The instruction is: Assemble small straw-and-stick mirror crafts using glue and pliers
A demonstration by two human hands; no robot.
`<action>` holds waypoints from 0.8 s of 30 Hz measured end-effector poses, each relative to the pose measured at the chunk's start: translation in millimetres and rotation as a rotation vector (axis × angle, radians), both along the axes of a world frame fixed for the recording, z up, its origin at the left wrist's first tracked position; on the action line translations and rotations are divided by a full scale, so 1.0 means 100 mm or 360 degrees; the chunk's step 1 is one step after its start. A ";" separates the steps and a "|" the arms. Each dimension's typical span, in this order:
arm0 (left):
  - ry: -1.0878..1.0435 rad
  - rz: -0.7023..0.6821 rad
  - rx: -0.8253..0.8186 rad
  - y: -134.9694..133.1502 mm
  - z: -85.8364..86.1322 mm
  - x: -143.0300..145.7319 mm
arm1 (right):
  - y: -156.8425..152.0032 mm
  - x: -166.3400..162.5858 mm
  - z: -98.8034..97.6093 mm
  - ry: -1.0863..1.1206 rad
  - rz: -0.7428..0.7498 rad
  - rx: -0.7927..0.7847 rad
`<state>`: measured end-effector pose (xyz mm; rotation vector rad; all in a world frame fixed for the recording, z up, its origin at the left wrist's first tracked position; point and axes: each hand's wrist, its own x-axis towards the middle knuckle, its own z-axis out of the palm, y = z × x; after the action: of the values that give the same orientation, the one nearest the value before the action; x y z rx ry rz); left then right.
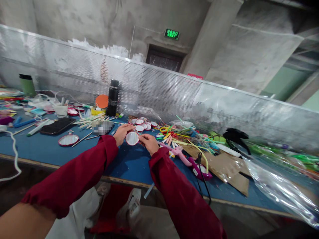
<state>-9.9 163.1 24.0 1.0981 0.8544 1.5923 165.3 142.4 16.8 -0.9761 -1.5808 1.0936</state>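
Note:
Both my hands hold one small round mirror (132, 138) with a red rim, just above the blue table (129, 164). My left hand (122, 132) grips its left edge with curled fingers. My right hand (149, 143) pinches its right edge. Both arms wear dark red sleeves. Just beyond the mirror lies a cluster of several similar round red-rimmed mirrors (143, 124). A larger round mirror (68, 140) lies flat to the left.
A black flask (113, 97) stands at the back near an orange disc (102, 101). A black phone (57, 125), sticks and pens lie left. Coloured straws (179, 134), a pink glue gun (196, 164), cardboard (224, 166) and plastic film (279, 186) lie right. A perforated metal screen (174, 96) backs the table.

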 end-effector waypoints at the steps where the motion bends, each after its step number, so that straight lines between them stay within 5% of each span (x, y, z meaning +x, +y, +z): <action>1: 0.0012 0.0007 0.0006 0.00 0.00 0.00 | 0.00 0.00 0.00 -0.0001 0.0003 0.0000; 24: 0.0196 0.0072 0.0063 -0.02 0.01 0.00 | -0.01 0.00 0.00 -0.0035 -0.0006 0.0001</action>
<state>-10.1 161.1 24.9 1.2228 0.9380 1.5979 165.1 141.6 16.7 -0.9934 -1.5959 1.0834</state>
